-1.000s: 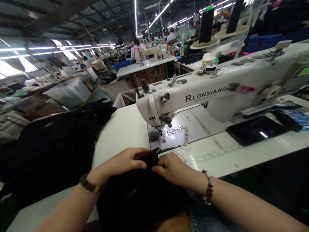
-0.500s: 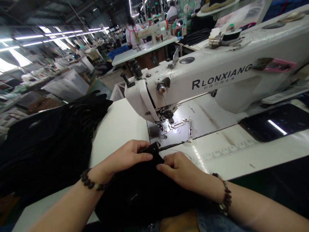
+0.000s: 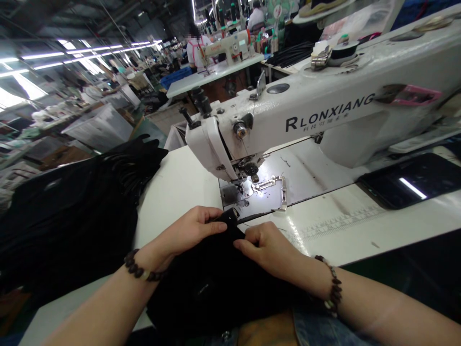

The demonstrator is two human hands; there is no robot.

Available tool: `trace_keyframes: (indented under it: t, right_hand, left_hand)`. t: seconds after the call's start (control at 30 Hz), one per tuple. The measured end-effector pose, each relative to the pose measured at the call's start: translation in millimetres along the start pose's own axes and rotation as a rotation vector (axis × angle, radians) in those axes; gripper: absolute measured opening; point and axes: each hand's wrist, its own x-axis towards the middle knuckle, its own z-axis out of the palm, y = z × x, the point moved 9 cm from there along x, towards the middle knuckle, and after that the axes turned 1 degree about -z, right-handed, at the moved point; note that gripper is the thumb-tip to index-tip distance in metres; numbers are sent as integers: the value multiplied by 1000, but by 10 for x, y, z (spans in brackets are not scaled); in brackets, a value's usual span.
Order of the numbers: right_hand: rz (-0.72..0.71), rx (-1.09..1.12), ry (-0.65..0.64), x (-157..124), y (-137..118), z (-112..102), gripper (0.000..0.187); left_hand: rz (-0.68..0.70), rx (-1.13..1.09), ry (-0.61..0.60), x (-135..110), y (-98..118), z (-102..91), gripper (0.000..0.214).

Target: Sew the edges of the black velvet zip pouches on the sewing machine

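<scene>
I have the sewing machine [image 3: 317,98] at one o'clock; cloth pile [image 3: 72,206] at nine, probably kept within left reach. Black cloth [image 3: 219,298] at six, its tip near the machine. My left hand [image 3: 190,228] pinches that tip; right hand [image 3: 270,245] grips beside it, seemingly for tension.

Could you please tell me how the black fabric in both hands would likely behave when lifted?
The black fabric would probably flop, since it drapes loosely below the left hand and right hand. Its far end may be somewhat stiffer, as it juts past the left thumb with little visible sag.
</scene>
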Motion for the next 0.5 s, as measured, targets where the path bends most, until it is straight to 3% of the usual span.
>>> trace_keyframes:
  t: [0.27,0.4,0.5]
  right_hand:
    - [23,26,8,-9,46,6,38]
    - [-51,141,61,-65,-23,-84,23]
    - [31,225,-17,-95,36,-47,23]
  left_hand:
    - [-15,-38,21,17,-50,-29,28]
    - [-13,-40,18,-25,-30,-44,28]
    - [7,29,14,-58,25,-38,28]
